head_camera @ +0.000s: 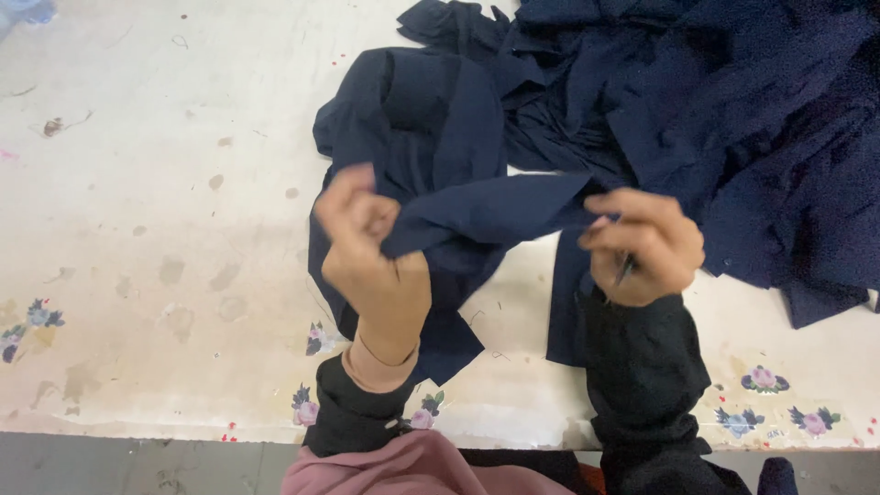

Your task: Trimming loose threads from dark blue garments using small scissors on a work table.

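Observation:
A dark navy cloth piece (440,137) lies on a worn cream tabletop (165,229), with one strip pulled taut between both hands. My left hand (367,247) pinches the strip's left end, fingers closed on the fabric. Gripping the other end is my right hand (642,243), which also holds a small thin dark tool, only partly visible between the fingers. Both wrists wear black sleeves.
A large heap of the same navy fabric (733,101) fills the upper right of the table. Faded flower prints (765,378) mark the tabletop near its front edge (137,431). A pink garment (412,467) shows at the bottom.

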